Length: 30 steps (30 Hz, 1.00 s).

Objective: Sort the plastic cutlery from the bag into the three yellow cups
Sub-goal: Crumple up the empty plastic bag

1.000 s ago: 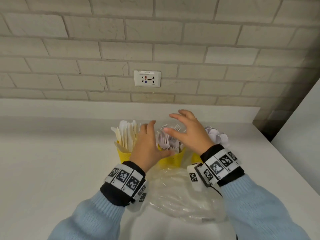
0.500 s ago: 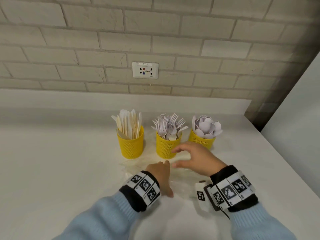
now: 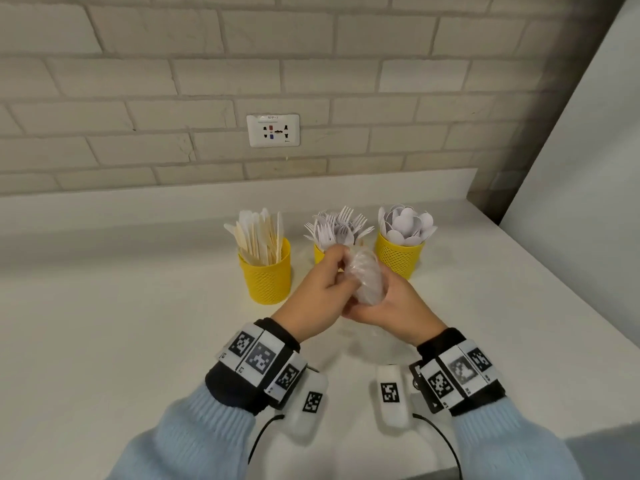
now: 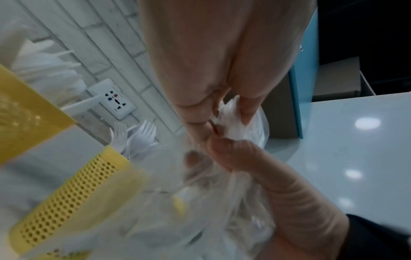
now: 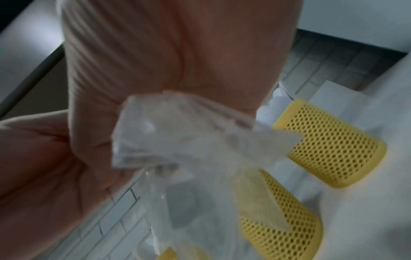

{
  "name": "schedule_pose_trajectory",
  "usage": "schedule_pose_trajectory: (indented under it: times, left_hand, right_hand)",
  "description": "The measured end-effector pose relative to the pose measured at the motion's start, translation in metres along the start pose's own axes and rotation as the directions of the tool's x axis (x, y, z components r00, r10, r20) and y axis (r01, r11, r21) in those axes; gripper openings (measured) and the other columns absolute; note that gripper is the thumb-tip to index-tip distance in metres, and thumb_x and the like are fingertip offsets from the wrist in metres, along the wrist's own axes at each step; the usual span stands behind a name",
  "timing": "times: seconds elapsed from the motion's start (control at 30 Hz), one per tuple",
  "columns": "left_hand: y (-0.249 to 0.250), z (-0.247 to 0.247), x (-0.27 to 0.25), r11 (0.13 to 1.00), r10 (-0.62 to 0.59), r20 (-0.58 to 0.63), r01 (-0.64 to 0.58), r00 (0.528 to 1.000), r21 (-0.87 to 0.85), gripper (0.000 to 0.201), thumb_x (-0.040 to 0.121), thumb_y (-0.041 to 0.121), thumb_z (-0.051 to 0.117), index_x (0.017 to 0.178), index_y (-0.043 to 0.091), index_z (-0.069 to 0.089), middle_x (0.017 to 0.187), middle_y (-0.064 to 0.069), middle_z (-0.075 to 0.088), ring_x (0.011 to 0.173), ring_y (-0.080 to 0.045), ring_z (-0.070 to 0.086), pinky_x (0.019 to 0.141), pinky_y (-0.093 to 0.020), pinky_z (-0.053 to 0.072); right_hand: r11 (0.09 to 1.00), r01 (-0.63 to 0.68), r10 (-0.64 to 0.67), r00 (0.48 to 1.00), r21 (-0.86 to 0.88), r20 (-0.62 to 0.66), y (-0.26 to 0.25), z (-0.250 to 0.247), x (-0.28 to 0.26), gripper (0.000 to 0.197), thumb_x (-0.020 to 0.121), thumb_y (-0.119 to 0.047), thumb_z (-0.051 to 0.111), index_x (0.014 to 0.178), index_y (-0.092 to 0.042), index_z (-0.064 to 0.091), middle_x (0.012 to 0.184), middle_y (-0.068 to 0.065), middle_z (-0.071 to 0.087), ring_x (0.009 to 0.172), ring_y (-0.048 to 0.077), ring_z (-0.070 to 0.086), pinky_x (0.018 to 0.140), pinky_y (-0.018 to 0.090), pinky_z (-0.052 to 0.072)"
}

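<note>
Sorting looks done, cups (image 3: 266,271) full w/ cutlery; both my hands, left (image 3: 313,299) & right (image 3: 391,308), fingers curled tight round the scrunched bag (image 3: 365,277), next: prob. bin it.

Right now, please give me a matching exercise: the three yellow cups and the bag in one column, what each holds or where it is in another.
1. left cup
2. middle cup
3. right cup
4. plastic bag

a. spoons
b. crumpled between both hands
c. knives
d. forks

Pairs: 1-c, 2-d, 3-a, 4-b
</note>
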State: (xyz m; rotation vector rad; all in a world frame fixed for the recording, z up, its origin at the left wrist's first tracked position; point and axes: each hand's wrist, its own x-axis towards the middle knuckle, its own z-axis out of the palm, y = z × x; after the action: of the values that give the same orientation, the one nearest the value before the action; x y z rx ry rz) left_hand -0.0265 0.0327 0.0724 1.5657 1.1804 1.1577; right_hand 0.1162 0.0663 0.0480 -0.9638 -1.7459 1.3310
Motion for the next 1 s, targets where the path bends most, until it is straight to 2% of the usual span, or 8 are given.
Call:
schedule_pose_trajectory:
  times: [0.17,0.3,0.47,0.63,0.73,0.83,0.9,1.0]
  left_hand:
    - [0.01,0.029,-0.007,0.981,0.067,0.008,-0.064,0.998,-0.181,0.024,0.076,0.003,0.047,0.093,0.02,0.049,0.091,-0.003,0.056,0.087,-0.012,0.054,0.082,-0.028,0.047]
    - [0.023,0.064,-0.01,0.925,0.108,0.005,-0.099,0.994,-0.368,0.025,0.076,-0.003,0.045,0.093,0.015,0.05,0.088,-0.003,0.057,0.08,-0.008,0.06,0.073,-0.026,0.053]
    - [0.037,0.126,-0.007,0.932,0.153,0.146,-0.093,0.977,-0.35,0.026,0.079,-0.003,0.05,0.098,0.016,0.052,0.097,-0.005,0.06,0.093,-0.016,0.06,0.085,-0.034,0.054]
    - [0.03,0.218,-0.017,0.994,0.067,0.493,-0.016,0.868,-0.106,0.043,0.083,0.009,0.07,0.118,0.019,0.045,0.113,0.004,0.057,0.1,-0.006,0.06,0.083,-0.022,0.052]
    - [0.008,0.274,-0.035,0.995,-0.006,0.593,-0.054,0.805,0.083,0.071,0.084,0.02,0.069,0.142,0.024,0.028,0.124,0.004,0.045,0.105,-0.005,0.054,0.088,-0.018,0.047]
    - [-0.019,0.314,-0.05,0.982,-0.046,0.696,-0.094,0.716,0.161,0.07,0.088,0.023,0.064,0.146,0.027,0.025,0.127,0.003,0.042,0.103,-0.004,0.052,0.087,-0.011,0.041]
    - [-0.042,0.332,-0.062,0.956,-0.098,0.752,-0.147,0.652,0.253,0.058,0.09,0.024,0.061,0.142,0.024,0.034,0.13,0.0,0.042,0.105,-0.007,0.051,0.087,-0.014,0.04]
    - [-0.09,0.351,-0.082,0.874,-0.244,0.8,-0.232,0.548,0.426,0.047,0.091,0.025,0.058,0.135,0.021,0.044,0.131,-0.002,0.039,0.109,-0.02,0.055,0.093,-0.027,0.043]
  right_hand:
    - [0.988,-0.045,0.017,0.982,-0.151,-0.187,-0.011,-0.018,-0.031,0.029,0.068,-0.004,0.078,0.089,-0.017,0.065,0.08,-0.007,0.068,0.066,-0.006,0.061,0.062,0.011,0.047]
    - [0.985,-0.078,0.052,0.984,-0.154,-0.17,-0.019,-0.048,-0.064,0.05,0.065,-0.012,0.076,0.112,-0.015,0.06,0.104,0.001,0.071,0.094,0.011,0.067,0.08,0.024,0.054]
    - [0.989,-0.092,0.048,0.942,-0.119,-0.331,-0.011,-0.096,-0.127,0.038,0.074,-0.007,0.075,0.108,-0.014,0.06,0.096,0.005,0.07,0.082,0.013,0.067,0.072,0.029,0.053]
    - [0.985,-0.171,0.119,0.764,-0.021,-0.635,0.043,-0.145,-0.211,0.028,0.075,-0.012,0.076,0.095,-0.026,0.061,0.087,-0.003,0.067,0.08,0.005,0.063,0.071,0.022,0.051]
    - [0.972,-0.234,0.171,0.603,0.033,-0.779,0.091,-0.161,-0.259,0.033,0.076,-0.014,0.075,0.095,-0.035,0.058,0.089,-0.01,0.066,0.082,0.002,0.062,0.074,0.022,0.052]
    - [0.925,-0.372,0.241,0.416,0.078,-0.877,0.142,-0.166,-0.302,0.04,0.077,-0.03,0.074,0.107,-0.034,0.048,0.094,-0.017,0.059,0.082,-0.004,0.059,0.072,0.017,0.049]
    - [0.861,-0.496,0.316,0.343,0.115,-0.885,0.178,-0.165,-0.327,0.053,0.074,-0.046,0.068,0.118,-0.029,0.042,0.101,-0.011,0.059,0.089,0.009,0.06,0.078,0.028,0.05]
    - [0.701,-0.693,0.511,0.325,0.167,-0.795,0.23,-0.162,-0.356,0.06,0.08,-0.049,0.054,0.133,-0.027,0.033,0.124,0.008,0.053,0.112,0.031,0.055,0.095,0.044,0.046]
